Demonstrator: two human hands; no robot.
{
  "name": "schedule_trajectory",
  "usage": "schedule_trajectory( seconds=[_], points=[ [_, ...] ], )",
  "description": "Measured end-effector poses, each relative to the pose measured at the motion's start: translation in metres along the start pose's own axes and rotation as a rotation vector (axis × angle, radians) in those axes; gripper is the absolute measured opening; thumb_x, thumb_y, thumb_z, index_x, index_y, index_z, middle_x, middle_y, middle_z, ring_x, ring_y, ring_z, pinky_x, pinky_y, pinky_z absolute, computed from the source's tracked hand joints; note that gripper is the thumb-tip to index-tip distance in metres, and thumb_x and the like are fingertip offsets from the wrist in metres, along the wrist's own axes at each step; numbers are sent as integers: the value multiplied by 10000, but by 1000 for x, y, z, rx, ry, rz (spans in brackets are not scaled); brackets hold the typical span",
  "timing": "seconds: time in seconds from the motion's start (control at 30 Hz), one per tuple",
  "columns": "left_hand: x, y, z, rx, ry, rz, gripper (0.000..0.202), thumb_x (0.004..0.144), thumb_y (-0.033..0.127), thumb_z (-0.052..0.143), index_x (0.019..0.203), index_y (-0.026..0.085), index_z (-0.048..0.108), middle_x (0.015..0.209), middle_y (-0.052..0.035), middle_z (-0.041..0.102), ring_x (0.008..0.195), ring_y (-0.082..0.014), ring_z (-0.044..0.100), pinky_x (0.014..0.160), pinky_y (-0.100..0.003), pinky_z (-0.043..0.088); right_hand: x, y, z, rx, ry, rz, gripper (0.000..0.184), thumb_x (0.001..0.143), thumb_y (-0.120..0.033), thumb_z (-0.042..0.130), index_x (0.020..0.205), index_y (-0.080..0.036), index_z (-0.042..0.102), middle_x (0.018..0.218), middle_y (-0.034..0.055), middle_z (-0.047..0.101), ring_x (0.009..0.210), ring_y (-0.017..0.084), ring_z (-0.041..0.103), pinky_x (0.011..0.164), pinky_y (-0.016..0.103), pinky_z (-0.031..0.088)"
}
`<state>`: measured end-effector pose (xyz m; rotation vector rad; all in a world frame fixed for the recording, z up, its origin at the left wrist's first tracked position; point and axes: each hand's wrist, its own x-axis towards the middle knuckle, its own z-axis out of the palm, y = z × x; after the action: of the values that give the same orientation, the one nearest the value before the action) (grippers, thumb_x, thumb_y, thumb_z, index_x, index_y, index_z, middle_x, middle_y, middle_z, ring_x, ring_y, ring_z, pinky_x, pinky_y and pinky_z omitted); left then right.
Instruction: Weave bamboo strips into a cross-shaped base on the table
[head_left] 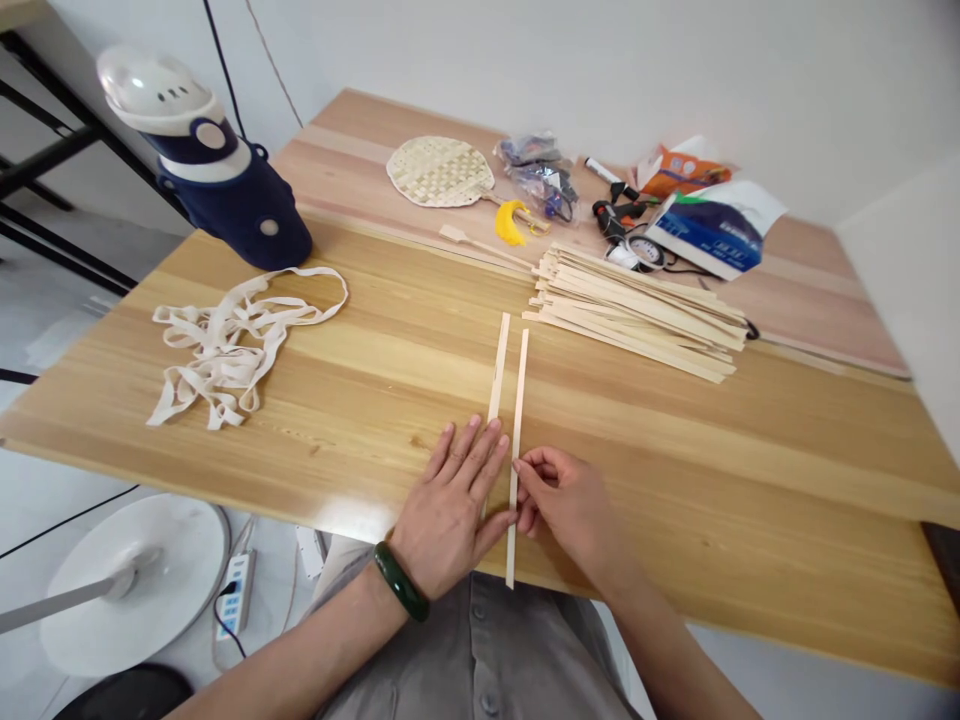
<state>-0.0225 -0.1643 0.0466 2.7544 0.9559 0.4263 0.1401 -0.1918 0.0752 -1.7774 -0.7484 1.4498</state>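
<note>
Left hand spread flat over one thin pale bamboo strip on the light pine tabletop; right hand narrowly pinching a second thin pale strip, parallel, just beside the first.

My left hand lies flat on a bamboo strip on the table. My right hand pinches a second strip just beside it. A pile of strips lies ahead, with tangled cloth tape to the left.
</note>
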Motion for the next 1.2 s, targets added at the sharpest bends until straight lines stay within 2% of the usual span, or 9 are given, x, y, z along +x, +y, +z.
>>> schedule_trajectory(
  seconds=[0.2, 0.43, 0.53, 0.67, 0.77, 0.83, 0.93, 1.03, 1.2],
  points=[
    [0, 0, 1, 56, -27, 31, 724, 961, 474, 484, 1523, 72, 268, 1601, -152, 274, 1507, -289, 202, 1214, -467, 238, 6, -9, -2, -45, -10, 40, 320, 779, -488, 642, 672, -211, 521, 486, -74, 569, 331, 101, 558, 316, 189, 447],
    [1, -1, 1, 95, -61, 64, 790, 951, 552, 447, 1525, 45, 254, 1599, -165, 262, 1501, -289, 226, 1217, -480, 213, 9, -8, 5, -109, -49, 84, 296, 853, -444, 551, 658, -227, 499, 457, -72, 552, 272, 97, 480, 279, 202, 356],
    [1, -1, 2, 111, -67, 68, 750, 966, 543, 422, 1511, 45, 290, 1590, -161, 285, 1493, -284, 251, 1219, -477, 204, 7, -3, 2, -315, 62, -115, 293, 890, -417, 511, 671, -227, 555, 489, -50, 566, 317, 100, 486, 342, 231, 383],
    [1, -1, 2, 107, -59, 62, 735, 976, 563, 384, 1510, 63, 304, 1588, -152, 295, 1484, -275, 276, 1221, -468, 200, 8, -1, -9, -638, 310, -617, 246, 948, -326, 483, 830, -220, 670, 681, 24, 690, 584, 162, 628, 580, 295, 517],
    [1, -1, 2, 102, -42, 74, 738, 974, 566, 394, 1504, 58, 314, 1573, -157, 328, 1475, -268, 300, 1217, -440, 225, 19, -4, -17, -847, 292, -957, 251, 954, -200, 468, 1033, -215, 706, 1025, 83, 741, 975, 230, 666, 855, 384, 554],
    [2, -1, 2, 112, -27, 95, 745, 971, 567, 407, 1490, 39, 331, 1559, -168, 353, 1464, -266, 324, 1211, -416, 242, 30, -4, -21, -969, 212, -1104, 326, 950, -151, 451, 1181, -200, 674, 1267, 91, 675, 1234, 256, 564, 1051, 464, 475],
    [2, -3, 1, 136, -23, 116, 731, 975, 554, 410, 1477, 26, 347, 1547, -177, 370, 1451, -268, 351, 1206, -406, 249, 46, -2, -26, -1117, 121, -1183, 375, 975, -155, 424, 1299, -174, 612, 1401, 68, 596, 1389, 261, 432, 1167, 536, 353],
    [2, -4, 0, 142, -37, 130, 708, 983, 532, 408, 1476, 27, 347, 1547, -171, 374, 1447, -273, 357, 1204, -415, 249, 53, 2, -31, -1186, 118, -1200, 362, 990, -177, 428, 1302, -174, 612, 1377, 48, 618, 1364, 253, 464, 1179, 550, 329],
    [1, -4, -1, 158, -38, 155, 698, 980, 529, 422, 1480, 49, 349, 1566, -149, 348, 1470, -283, 308, 1215, -437, 211, 49, 10, -36, -1176, 202, -1200, 343, 983, -187, 459, 1283, -159, 625, 1362, 57, 629, 1304, 252, 515, 1160, 526, 364]
  ],
)
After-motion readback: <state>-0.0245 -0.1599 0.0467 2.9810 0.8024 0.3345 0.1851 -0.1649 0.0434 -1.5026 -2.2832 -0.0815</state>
